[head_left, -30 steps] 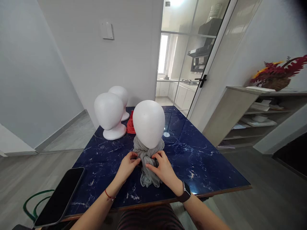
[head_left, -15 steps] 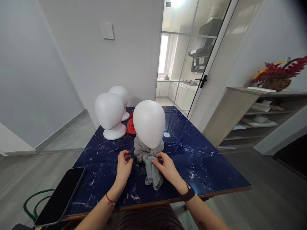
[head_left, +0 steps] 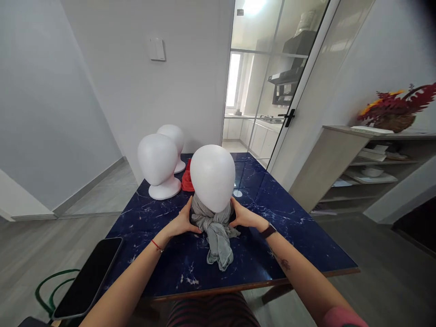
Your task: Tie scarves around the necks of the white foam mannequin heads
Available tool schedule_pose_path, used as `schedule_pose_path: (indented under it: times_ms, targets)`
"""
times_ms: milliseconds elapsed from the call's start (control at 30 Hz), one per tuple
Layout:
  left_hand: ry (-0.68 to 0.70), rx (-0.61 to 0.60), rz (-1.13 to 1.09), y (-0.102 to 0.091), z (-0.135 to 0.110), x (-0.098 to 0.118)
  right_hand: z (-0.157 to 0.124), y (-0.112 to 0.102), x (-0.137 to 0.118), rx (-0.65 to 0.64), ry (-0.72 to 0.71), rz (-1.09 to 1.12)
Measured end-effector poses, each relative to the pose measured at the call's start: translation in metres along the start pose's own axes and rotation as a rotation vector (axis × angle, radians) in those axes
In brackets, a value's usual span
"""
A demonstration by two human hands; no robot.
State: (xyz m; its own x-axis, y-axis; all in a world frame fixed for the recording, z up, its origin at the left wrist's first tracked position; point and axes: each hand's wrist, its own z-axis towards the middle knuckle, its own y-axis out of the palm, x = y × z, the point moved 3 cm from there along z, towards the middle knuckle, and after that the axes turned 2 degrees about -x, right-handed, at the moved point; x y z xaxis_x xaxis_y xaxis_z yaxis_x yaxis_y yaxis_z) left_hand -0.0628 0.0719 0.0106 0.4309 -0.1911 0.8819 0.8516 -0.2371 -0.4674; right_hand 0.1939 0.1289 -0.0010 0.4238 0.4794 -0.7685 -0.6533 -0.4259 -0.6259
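Observation:
A white foam mannequin head (head_left: 213, 177) stands near the middle of the table. Around its neck is a grey scarf (head_left: 220, 245), knotted in front, its loose end lying on the tabletop. My left hand (head_left: 184, 220) cups the scarf's left side, thumb in front and fingers reaching behind. On the opposite side, my right hand (head_left: 241, 213) curves around the scarf in the same way, near the head's lower edge. Both sets of fingertips are partly hidden behind the scarf and head.
Two more foam heads, a nearer one (head_left: 158, 159) and a farther one (head_left: 173, 136), stand at the back left beside red fabric (head_left: 187, 179). A phone-like black device (head_left: 90, 277) sits at the left corner of the dark blue marbled table (head_left: 286, 245). Shelves (head_left: 361, 159) stand at right.
Both hands have moved from in front of the knot to the two sides of the neck and now cup the scarf. A short scarf end shows at the knot's right.

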Motion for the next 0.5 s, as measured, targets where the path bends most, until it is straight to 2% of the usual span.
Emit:
schedule_pose_path:
  times_ms: [67, 167, 300, 400, 500]
  targets:
    - [0.015, 0.005, 0.008, 0.003, 0.004, -0.002, 0.003, 0.008, -0.004, 0.023, -0.059, 0.006]
    - [0.003, 0.058, 0.029, 0.010, 0.008, -0.006, 0.004, 0.022, -0.006, 0.136, -0.117, -0.003]
    - [0.098, 0.094, -0.042, 0.022, 0.014, 0.000, 0.003, 0.036, -0.007, 0.299, -0.167, -0.016]
    - [0.100, 0.130, -0.064, 0.028, 0.021, 0.012, -0.002, 0.034, -0.010, 0.359, -0.193, -0.019]
    - [0.116, 0.144, -0.061, 0.040, 0.034, 0.029, -0.012, 0.015, -0.007, 0.402, -0.167, -0.036]
